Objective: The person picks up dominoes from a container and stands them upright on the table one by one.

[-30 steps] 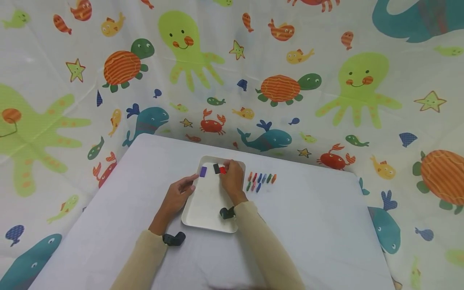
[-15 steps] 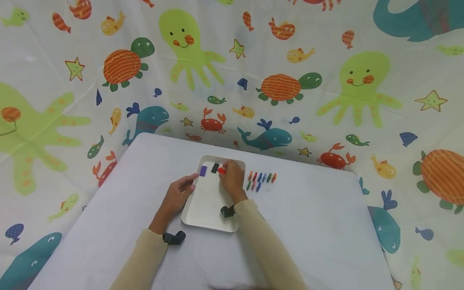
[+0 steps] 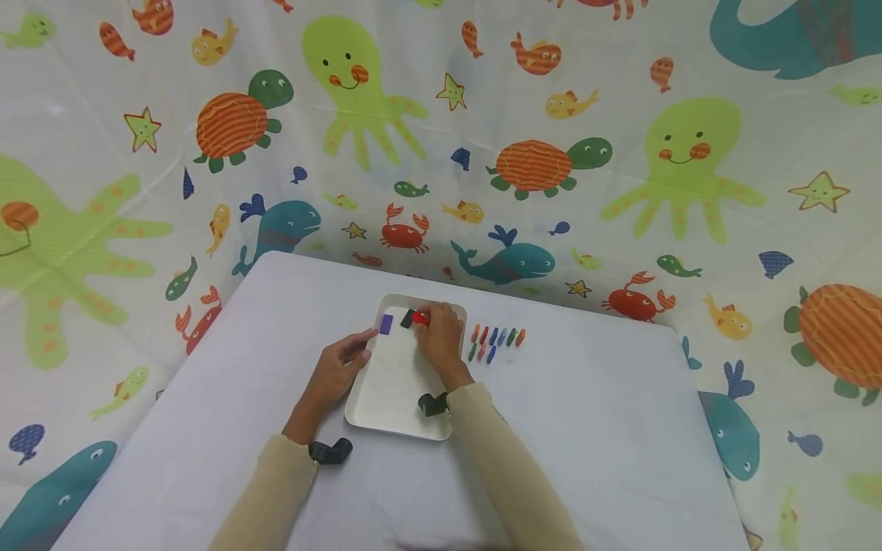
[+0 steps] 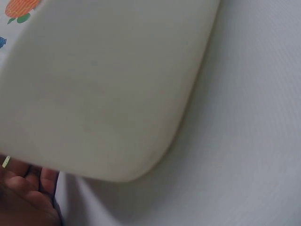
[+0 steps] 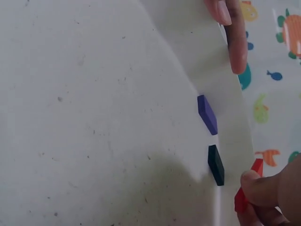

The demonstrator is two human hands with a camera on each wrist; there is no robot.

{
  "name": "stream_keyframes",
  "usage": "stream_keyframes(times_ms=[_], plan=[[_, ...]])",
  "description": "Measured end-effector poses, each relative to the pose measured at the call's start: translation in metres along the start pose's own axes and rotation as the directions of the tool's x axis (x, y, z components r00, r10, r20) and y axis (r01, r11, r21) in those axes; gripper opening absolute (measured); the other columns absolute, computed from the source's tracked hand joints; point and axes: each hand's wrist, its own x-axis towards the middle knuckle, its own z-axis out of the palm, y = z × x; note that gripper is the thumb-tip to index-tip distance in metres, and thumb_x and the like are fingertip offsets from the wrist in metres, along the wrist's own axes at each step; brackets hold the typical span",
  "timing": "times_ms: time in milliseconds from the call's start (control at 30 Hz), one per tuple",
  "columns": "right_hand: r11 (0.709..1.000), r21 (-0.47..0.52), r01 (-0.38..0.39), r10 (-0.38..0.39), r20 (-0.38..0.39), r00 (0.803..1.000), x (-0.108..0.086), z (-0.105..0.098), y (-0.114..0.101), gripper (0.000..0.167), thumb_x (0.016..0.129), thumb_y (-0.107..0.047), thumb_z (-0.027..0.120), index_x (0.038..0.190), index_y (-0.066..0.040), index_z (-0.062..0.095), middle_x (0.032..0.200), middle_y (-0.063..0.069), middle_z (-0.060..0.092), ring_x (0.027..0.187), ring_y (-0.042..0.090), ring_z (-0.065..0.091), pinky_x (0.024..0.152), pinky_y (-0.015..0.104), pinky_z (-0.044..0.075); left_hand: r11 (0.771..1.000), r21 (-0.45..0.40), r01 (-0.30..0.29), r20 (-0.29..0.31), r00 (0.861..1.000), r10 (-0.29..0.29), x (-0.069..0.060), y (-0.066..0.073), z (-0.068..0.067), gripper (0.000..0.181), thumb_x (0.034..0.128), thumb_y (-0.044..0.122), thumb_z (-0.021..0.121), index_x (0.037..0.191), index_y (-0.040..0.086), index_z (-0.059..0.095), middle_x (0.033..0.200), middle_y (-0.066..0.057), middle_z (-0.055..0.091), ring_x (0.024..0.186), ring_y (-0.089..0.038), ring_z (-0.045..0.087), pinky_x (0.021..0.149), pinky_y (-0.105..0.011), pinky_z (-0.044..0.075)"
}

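My right hand point(image 3: 441, 337) pinches a small flat red block point(image 5: 241, 201) between thumb and fingers, over the far right part of a white tray point(image 3: 396, 398). Beside it, a black block point(image 3: 408, 318) lies in the tray, looking dark green in the right wrist view. Farther left, near the tray's far left corner, lies a purple block point(image 5: 207, 115). My left hand point(image 3: 338, 371) rests at the tray's left rim, its index finger and thumb touching the edge. Part of the red block is hidden behind my right fingers.
To the right of the tray, several small coloured sticks point(image 3: 501, 337) lie on the white-covered table point(image 3: 586, 428) in two rows. Behind the table hangs a curtain point(image 3: 427, 264) printed with sea animals. Both wrists wear small black cameras point(image 3: 331, 452).
The red block has lifted and turned slightly in my right hand, moving a little left. The black block has shifted slightly left and tilted. My left hand and the tray stay put.
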Motion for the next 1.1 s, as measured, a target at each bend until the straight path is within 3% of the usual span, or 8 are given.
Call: stream_keyframes(times_ms=[267,433,800,1100], plan=[[0.998,0.068,0.001,0.001,-0.034,0.999,-0.004,-0.008,-0.004,0.028,0.101,-0.015,0.073,0.128,-0.017,0.068,0.124,0.004,0.068,0.115,0.021,0.061,0.109,0.044,0.047,1.000,-0.011,-0.005,0.002,1.000,0.005,0.000,-0.001,0.001,0.045,0.1087,0.015,0.061,0.154,0.014,0.056,0.163,-0.009,0.052,0.149,-0.034,0.054,0.121,-0.049,0.047],[0.991,0.137,0.007,0.001,-0.055,0.998,-0.008,-0.016,-0.006,0.028,0.103,-0.016,0.071,0.129,-0.017,0.064,0.125,0.004,0.068,0.115,0.022,0.061,0.110,0.046,0.046,1.000,-0.025,-0.015,0.009,1.000,0.015,0.000,-0.002,0.001,0.046,0.1092,0.015,0.060,0.155,0.013,0.055,0.163,-0.011,0.052,0.149,-0.034,0.054,0.120,-0.048,0.047],[0.981,0.192,0.014,0.007,-0.112,0.994,-0.014,-0.031,-0.006,0.029,0.104,-0.020,0.070,0.131,-0.019,0.060,0.130,0.001,0.066,0.118,0.019,0.063,0.107,0.043,0.048,1.000,-0.022,-0.016,0.010,1.000,0.016,0.000,-0.001,0.000,0.045,0.1091,0.015,0.060,0.154,0.012,0.056,0.162,-0.010,0.053,0.147,-0.034,0.055,0.120,-0.048,0.048],[0.966,0.259,0.029,0.013,-0.158,0.987,-0.020,-0.043,-0.003,0.030,0.105,-0.017,0.068,0.134,-0.019,0.058,0.131,0.001,0.065,0.117,0.019,0.063,0.112,0.044,0.051,1.000,-0.015,-0.009,0.009,1.000,0.009,0.001,0.001,0.000,0.046,0.1090,0.014,0.060,0.154,0.012,0.055,0.163,-0.010,0.052,0.150,-0.033,0.052,0.122,-0.047,0.046]])
